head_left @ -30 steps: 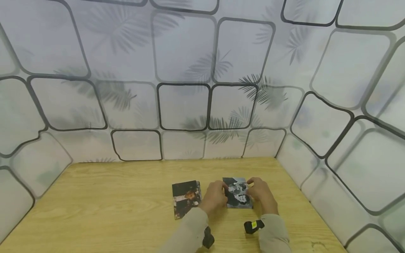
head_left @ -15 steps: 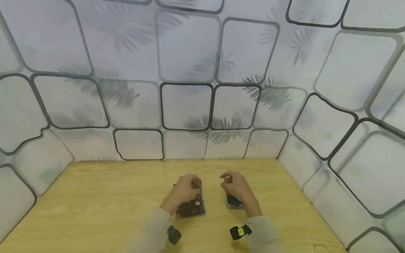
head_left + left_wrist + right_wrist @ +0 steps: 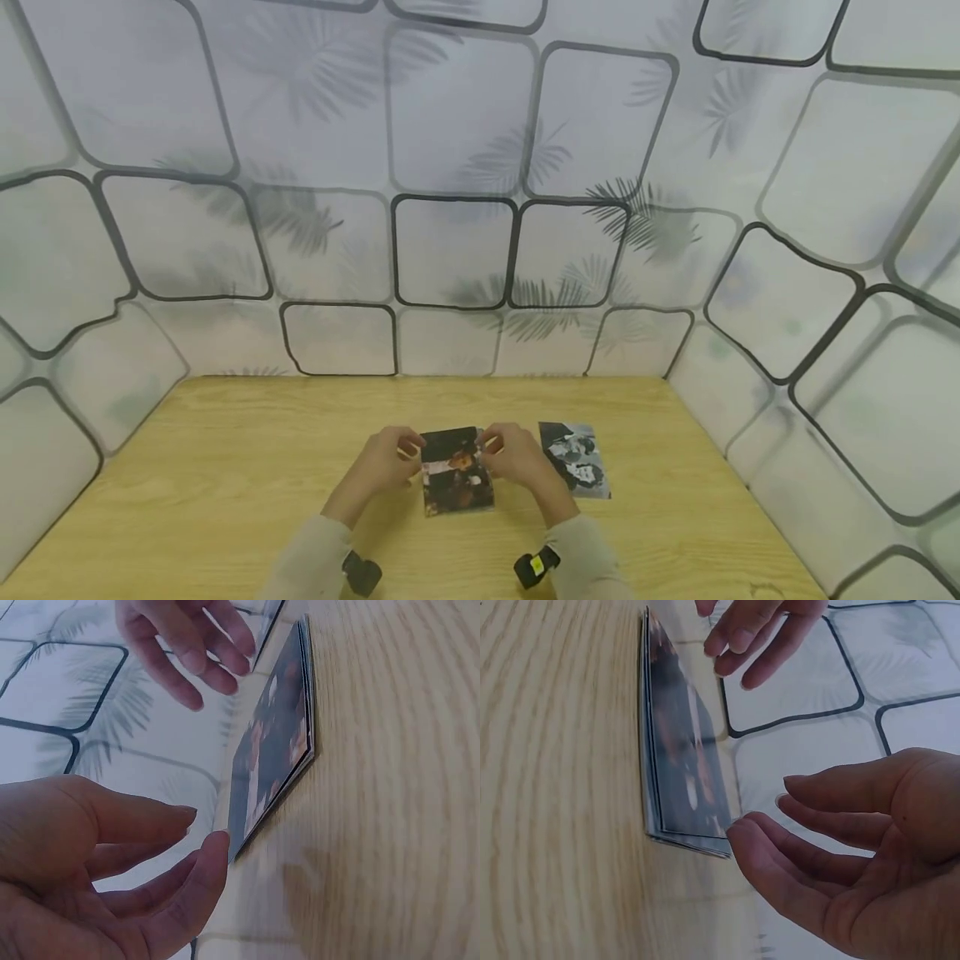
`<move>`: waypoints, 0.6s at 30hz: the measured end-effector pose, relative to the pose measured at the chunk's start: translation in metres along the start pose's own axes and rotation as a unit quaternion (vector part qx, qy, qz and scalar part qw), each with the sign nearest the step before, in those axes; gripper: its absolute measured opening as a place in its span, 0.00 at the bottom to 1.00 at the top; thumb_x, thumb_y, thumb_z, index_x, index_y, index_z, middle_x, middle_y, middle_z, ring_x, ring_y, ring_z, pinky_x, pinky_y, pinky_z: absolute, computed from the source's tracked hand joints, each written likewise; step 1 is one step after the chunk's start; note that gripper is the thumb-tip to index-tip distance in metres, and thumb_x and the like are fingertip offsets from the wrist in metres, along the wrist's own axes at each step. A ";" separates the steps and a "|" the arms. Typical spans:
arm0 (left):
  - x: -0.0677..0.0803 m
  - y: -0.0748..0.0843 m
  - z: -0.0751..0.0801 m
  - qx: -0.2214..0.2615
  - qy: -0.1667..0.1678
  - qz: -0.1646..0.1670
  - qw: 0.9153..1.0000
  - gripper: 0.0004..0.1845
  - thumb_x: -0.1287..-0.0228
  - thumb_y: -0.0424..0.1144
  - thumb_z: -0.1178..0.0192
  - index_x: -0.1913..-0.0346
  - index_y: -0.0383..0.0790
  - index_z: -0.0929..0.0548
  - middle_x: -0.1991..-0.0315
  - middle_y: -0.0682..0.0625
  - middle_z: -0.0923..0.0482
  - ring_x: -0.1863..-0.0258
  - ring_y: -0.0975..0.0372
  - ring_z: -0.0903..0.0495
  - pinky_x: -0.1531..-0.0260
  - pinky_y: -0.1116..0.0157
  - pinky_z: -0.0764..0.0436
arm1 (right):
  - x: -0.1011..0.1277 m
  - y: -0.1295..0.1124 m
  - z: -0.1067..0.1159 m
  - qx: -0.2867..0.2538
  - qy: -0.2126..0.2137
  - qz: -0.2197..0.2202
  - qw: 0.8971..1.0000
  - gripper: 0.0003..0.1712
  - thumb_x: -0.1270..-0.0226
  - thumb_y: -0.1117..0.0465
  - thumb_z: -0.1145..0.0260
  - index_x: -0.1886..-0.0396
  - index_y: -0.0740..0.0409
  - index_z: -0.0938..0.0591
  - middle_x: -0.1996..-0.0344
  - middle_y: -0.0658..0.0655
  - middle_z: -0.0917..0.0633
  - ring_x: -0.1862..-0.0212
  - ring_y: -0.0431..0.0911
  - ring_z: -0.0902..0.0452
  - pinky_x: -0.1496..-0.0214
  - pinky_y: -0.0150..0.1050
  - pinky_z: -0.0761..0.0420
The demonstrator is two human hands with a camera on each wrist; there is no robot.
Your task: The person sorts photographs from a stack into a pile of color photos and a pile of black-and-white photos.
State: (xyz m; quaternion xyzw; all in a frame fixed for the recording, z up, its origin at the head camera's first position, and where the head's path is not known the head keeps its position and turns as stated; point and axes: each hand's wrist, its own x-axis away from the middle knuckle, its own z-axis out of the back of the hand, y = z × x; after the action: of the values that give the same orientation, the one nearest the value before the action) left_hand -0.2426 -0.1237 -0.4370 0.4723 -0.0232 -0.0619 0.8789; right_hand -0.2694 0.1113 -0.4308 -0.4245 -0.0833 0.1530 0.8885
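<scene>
A small stack of dark colour photos [image 3: 456,472] lies flat on the wooden table [image 3: 225,467]. My left hand [image 3: 388,458] is at the stack's left edge and my right hand [image 3: 512,455] at its right edge, both with fingers loosely extended. In the left wrist view the left hand [image 3: 172,847] has its thumb tip right at a corner of the stack [image 3: 274,750]. The right wrist view shows the right hand [image 3: 780,825] with a fingertip at a corner of the stack [image 3: 682,772]. Neither hand grips it. A black-and-white photo [image 3: 576,469] lies alone just to the right.
Panels with a tile and palm-leaf pattern [image 3: 450,250] wall in the table at the back and on both sides. Bare wood stretches to the left of the stack. Black wrist-camera mounts [image 3: 534,568] sit on both sleeves.
Both hands have left the black-and-white photo lying on the table and moved left to either side of the dark stack. The head view has shifted slightly.
</scene>
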 end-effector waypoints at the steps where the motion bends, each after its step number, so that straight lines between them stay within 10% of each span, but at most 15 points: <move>1: 0.001 -0.001 0.000 0.007 0.000 0.002 1.000 0.16 0.39 0.22 0.35 0.48 0.27 0.17 0.52 0.34 0.18 0.59 0.50 0.13 0.70 0.63 0.09 | -0.001 0.001 -0.001 0.001 0.001 -0.002 1.000 0.15 0.32 0.68 0.32 0.47 0.68 0.16 0.60 0.65 0.13 0.66 0.51 0.13 0.64 0.43 0.09; 18: 0.006 -0.008 -0.013 0.040 -0.001 0.022 0.999 0.17 0.39 0.22 0.34 0.47 0.27 0.18 0.53 0.37 0.17 0.56 0.51 0.14 0.69 0.63 0.09 | -0.005 0.009 -0.006 0.036 0.022 -0.030 0.999 0.12 0.36 0.66 0.31 0.53 0.63 0.13 0.61 0.63 0.11 0.60 0.52 0.15 0.62 0.44 0.12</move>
State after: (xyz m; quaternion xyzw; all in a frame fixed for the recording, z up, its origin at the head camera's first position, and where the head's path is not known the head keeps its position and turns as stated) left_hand -0.2364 -0.1183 -0.4507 0.5061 -0.0367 -0.0419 0.8607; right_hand -0.2739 0.1106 -0.4413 -0.3923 -0.0714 0.1196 0.9092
